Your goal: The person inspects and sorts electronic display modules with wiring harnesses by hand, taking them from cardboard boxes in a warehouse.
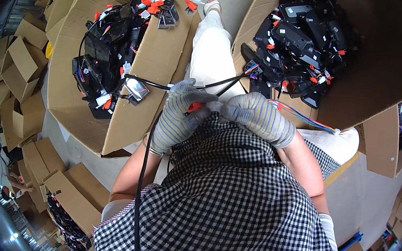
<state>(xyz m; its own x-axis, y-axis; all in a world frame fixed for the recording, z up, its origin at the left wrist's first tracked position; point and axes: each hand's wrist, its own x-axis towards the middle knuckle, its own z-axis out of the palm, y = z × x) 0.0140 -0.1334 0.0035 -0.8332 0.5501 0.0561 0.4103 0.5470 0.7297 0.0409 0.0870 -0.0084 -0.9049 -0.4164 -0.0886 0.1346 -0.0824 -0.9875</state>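
Note:
Both my hands wear grey striped knit gloves and meet above my lap. My left hand (172, 116) pinches a red connector (195, 107) between thumb and fingers. Against it, my right hand (262, 116) is closed on a whitish plastic connector (215, 106). A thick black cable (140, 182) runs past my left wrist down over the checked apron (219, 198). Another black cable (225, 81) stretches just beyond my hands between two boxes. Thin coloured wires (304, 116) with a white end plug trail out beside my right hand. My fingers partly hide both connectors.
A cardboard box (150, 71) at the left and a larger one (374, 31) at the right hold black plastic units with red and white connectors. A small clear-and-black piece (136, 89) hangs on the left box's edge. More cartons (21, 66) are stacked at far left.

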